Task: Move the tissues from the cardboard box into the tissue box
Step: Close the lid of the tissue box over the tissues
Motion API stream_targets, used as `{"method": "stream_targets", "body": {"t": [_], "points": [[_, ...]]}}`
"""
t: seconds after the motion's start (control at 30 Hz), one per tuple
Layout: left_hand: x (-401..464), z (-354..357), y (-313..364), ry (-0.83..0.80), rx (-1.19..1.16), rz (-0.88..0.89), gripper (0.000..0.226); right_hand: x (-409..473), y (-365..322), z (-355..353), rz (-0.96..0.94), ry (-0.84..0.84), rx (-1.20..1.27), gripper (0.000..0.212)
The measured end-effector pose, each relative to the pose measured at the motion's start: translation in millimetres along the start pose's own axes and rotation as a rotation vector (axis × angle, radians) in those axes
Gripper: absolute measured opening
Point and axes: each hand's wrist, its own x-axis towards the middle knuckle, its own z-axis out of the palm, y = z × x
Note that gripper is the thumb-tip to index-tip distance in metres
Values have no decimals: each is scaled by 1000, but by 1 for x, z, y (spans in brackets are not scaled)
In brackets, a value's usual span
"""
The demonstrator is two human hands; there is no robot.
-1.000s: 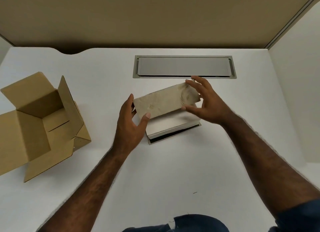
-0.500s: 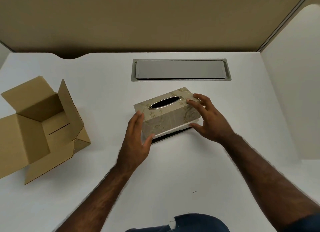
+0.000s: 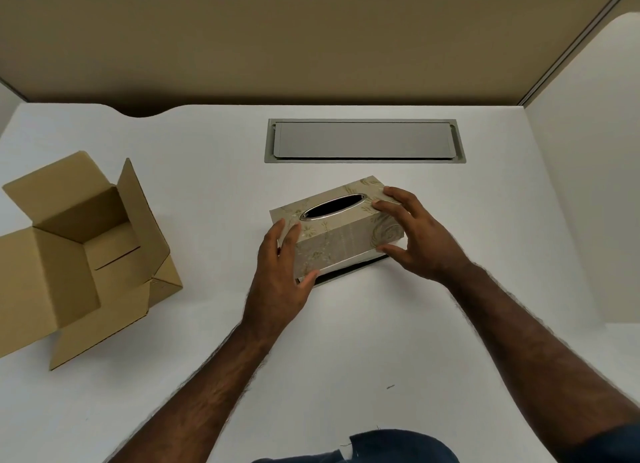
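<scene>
Both hands, left hand and right hand, fingers clamped on the tissue box ends, likely seating its cover squarely; cardboard box sits open, well apart.

Plenty of open white desk is left in front of the tissue box, which is flanked closely by both hands. The wide gap between it and the opened cardboard box on the left stays passable. Behind, a flush metal hatch is set, then the partition wall.
</scene>
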Motion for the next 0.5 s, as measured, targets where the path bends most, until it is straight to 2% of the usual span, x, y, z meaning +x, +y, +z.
{"method": "stream_targets", "body": {"t": [0.17, 0.5], "points": [[-1, 2, -1, 10, 98, 51, 89, -6, 2, 6, -18, 20, -63, 89], [-4, 7, -4, 36, 167, 102, 84, -12, 6, 22, -36, 115, -110, 75]]}}
